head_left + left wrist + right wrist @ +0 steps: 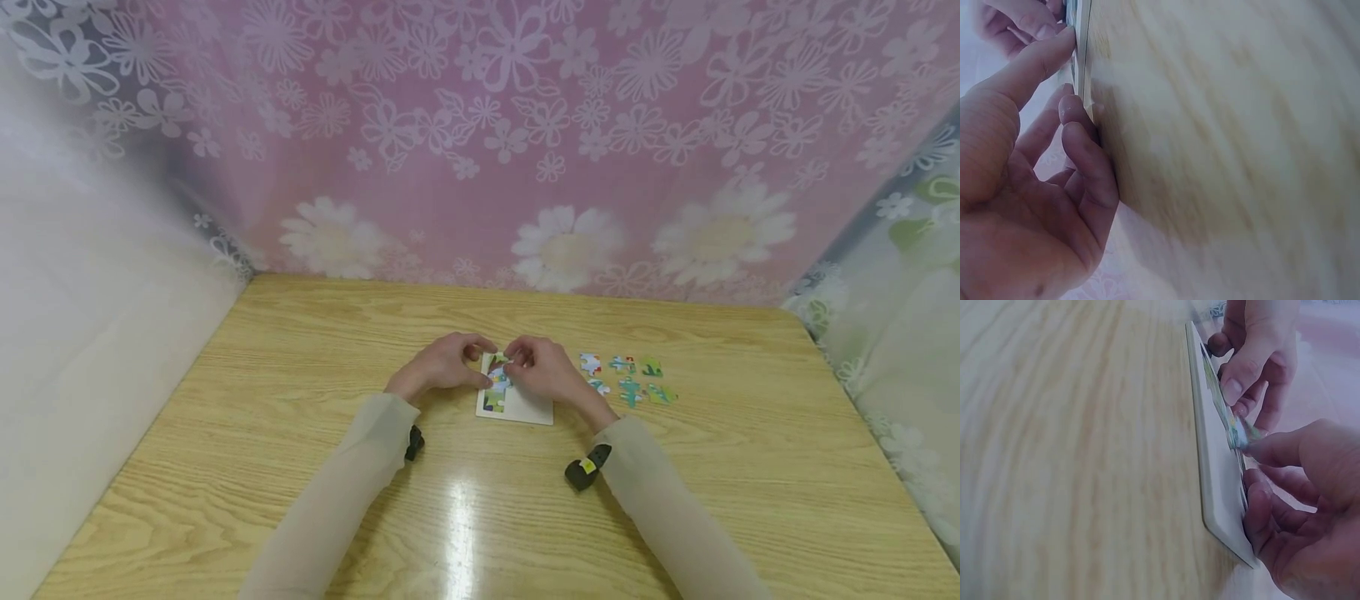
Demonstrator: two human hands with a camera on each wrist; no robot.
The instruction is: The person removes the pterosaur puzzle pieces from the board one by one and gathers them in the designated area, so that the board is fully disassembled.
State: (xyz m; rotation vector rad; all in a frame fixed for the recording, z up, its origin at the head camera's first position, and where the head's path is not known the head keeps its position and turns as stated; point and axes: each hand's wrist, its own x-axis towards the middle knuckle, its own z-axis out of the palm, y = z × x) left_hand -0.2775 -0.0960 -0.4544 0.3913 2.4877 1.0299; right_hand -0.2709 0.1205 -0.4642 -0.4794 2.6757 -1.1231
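A white puzzle board (530, 410) lies on the table, its left part covered by joined, colourful puzzle pieces (495, 400). Over the middle of these, my right hand (543, 367) pinches a puzzle piece (1242, 434), which stands tilted up from the board in the right wrist view. My left hand (446, 361) is at the board's left side. Its thumb (1054, 53) rests on the laid pieces, while the other fingers lie loosely bent by the board's edge. Both hands partly hide the upper pieces.
Right of the board, several loose puzzle pieces (630, 390) lie in two rows on the wooden table (337, 333). A pink flowered curtain (450, 167) hangs behind the table, with pale cloth at both sides. Each wrist wears a black camera (583, 473).
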